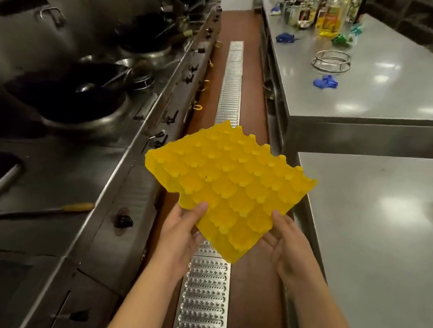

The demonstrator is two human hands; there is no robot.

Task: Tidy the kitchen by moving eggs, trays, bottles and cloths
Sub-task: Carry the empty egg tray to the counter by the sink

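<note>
Stainless steel fills this narrow kitchen aisle, with a perforated metal floor drain [204,286] running down the brown floor between a cooking range at 9 o'clock and a long bench [385,213] at 3 o'clock. Held in mid-air over the drain, at the centre of view, is a yellow egg tray [227,184], empty, turned so one corner points toward the person and tilted slightly. The left hand [181,231] grips its near-left edge, thumb on top and fingers underneath. The right hand [286,244] supports the near-right edge from below with its thumb at the rim; how tightly its fingers close cannot be told, since the tray hides them.

On the range, a dark wok [80,102] sits at 10 o'clock, with more pans behind it and a yellow-handled utensil [46,210] lying at 8 o'clock. Farther along the bench at 1 o'clock lie a crumpled blue cloth [325,81], a wire ring stand [331,60], a second blue cloth [285,37], and a cluster of bottles including a large oil bottle [333,14].
</note>
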